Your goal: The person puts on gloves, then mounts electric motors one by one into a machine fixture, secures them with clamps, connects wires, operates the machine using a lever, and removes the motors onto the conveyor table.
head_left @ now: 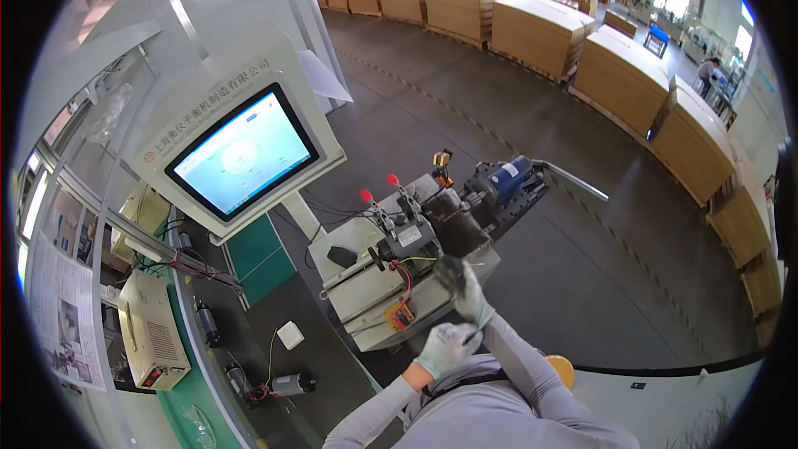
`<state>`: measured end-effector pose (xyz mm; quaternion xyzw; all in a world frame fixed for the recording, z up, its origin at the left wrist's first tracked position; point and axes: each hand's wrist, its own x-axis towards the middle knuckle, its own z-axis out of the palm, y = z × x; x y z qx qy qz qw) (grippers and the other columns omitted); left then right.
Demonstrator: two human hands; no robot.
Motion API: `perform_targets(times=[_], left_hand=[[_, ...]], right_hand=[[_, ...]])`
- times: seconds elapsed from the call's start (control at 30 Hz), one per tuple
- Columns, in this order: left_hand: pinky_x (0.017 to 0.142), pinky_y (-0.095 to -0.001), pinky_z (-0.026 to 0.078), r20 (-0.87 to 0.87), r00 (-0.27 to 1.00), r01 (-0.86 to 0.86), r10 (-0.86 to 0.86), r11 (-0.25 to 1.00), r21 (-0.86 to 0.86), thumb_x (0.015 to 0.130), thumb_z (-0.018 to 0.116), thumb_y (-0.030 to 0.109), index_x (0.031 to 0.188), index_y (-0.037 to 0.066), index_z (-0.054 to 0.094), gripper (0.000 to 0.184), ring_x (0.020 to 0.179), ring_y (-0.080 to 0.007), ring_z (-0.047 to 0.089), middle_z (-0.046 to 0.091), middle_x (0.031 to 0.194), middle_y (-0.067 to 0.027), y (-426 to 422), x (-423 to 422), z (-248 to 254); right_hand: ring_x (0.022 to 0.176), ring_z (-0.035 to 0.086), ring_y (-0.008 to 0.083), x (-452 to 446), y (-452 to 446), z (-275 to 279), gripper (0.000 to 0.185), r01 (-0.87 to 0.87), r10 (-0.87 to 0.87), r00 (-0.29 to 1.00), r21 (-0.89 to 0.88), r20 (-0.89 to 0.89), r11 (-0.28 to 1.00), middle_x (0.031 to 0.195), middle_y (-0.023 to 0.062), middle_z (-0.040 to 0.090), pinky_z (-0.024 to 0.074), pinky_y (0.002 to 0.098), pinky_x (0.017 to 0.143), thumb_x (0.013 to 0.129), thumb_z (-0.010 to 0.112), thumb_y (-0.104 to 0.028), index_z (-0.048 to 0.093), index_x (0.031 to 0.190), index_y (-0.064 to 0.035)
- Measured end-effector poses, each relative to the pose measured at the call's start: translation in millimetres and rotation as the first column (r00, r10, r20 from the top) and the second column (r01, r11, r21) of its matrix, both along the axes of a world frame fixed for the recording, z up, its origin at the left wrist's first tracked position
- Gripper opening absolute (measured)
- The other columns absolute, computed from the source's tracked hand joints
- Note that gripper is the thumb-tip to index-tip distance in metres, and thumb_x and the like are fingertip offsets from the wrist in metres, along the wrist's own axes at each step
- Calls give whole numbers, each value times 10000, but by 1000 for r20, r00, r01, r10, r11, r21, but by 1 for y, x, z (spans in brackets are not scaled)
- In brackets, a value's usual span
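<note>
My left hand (447,349), in a white glove, is in front of my waist with its fingers curled. A thin dark thing (474,336) shows at its fingertips, too small to name. My right hand (472,301), gloved too, reaches forward beside the near edge of the machine. A dark grey, blurred patch (451,273) covers its finger end; I cannot tell whether that is the glove or something held. Just ahead on the machine sits a dark motor (411,239) with red and yellow wires, beneath two red-handled toggle clamps (379,209).
A monitor (241,154) with a lit screen stands at the left. A blue motor (509,178) is mounted at the machine's far end. Several small motors (293,384) lie on the dark bench at the left. Large cartons (619,75) line the floor beyond.
</note>
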<state>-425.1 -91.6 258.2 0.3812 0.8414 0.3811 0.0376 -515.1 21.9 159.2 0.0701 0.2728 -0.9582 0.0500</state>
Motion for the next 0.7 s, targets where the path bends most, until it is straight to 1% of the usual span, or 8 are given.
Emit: perform_targets(times=[0.03, 0.1, 0.17, 0.27, 0.3, 0.37, 0.47, 0.7], left_hand=[[625, -415, 479, -21, 992, -122, 122, 993, 13, 880, 567, 224, 781, 77, 612, 183, 652, -300, 611, 627, 732, -116, -2, -10, 1], [609, -439, 469, -103, 909, -404, 404, 915, 26, 884, 575, 217, 793, 60, 602, 183, 639, -328, 593, 609, 723, -133, -18, -24, -13], [634, -451, 469, -116, 750, -650, 651, 758, 51, 906, 558, 234, 839, 39, 601, 211, 674, -361, 587, 609, 756, -158, -52, -66, -30], [826, -424, 470, 30, 568, -817, 822, 559, 144, 943, 504, 266, 1032, 7, 598, 289, 906, -381, 593, 625, 961, -204, -102, -121, -46], [826, -424, 470, 24, 552, -826, 833, 543, 150, 943, 504, 266, 1032, 7, 598, 289, 906, -381, 593, 625, 961, -204, -117, -138, -58], [983, -416, 398, 6, 570, -821, 822, 569, 40, 959, 472, 256, 1151, -12, 550, 340, 1139, -359, 523, 553, 1218, -207, -140, -166, -83], [1040, -409, 351, 77, 584, -799, 808, 588, -123, 973, 429, 293, 1224, -9, 513, 402, 1214, -366, 467, 504, 1292, -217, -143, -187, -93], [1080, -399, 318, 53, 681, -642, 730, 631, -436, 983, 368, 308, 1278, -7, 486, 447, 1270, -369, 424, 484, 1325, -230, -144, -199, -114]], right_hand=[[1106, 550, 199, -6, 17, -4, 416, 100, -64, 991, 335, -117, 937, 1243, 95, 556, 432, 346, 967, 1000, 443, -298, 451, 1324, -37], [1089, 550, 177, -12, 49, 14, 366, 199, -88, 975, 625, -203, 755, 1218, 93, 561, 434, 319, 950, 1004, 439, -261, 479, 1290, -37], [1037, 576, 166, -24, 80, 42, 350, 174, -93, 983, 661, -157, 729, 1165, 85, 591, 456, 309, 898, 1009, 424, -265, 512, 1248, -25], [879, 623, 142, -33, 152, -2, 339, 65, -24, 998, 783, -63, 619, 992, 73, 658, 493, 282, 757, 1008, 431, -284, 589, 1120, -6], [833, 627, 137, -34, 169, -9, 337, 76, -82, 996, 764, -30, 640, 935, 69, 664, 494, 271, 736, 1006, 437, -286, 605, 1072, -2], [788, 631, 133, -49, 204, -18, 341, 84, -124, 992, 745, -1, 662, 878, 65, 671, 496, 260, 715, 1004, 443, -288, 622, 1025, 2], [781, 628, 126, -62, 257, -29, 328, 20, -141, 987, 803, 80, 596, 873, 67, 671, 492, 255, 706, 998, 456, -278, 617, 1013, 7], [763, 624, 153, -106, 351, -9, 268, -16, -138, 989, 967, 53, 254, 854, 87, 668, 483, 276, 699, 962, 508, -221, 612, 988, 25]])
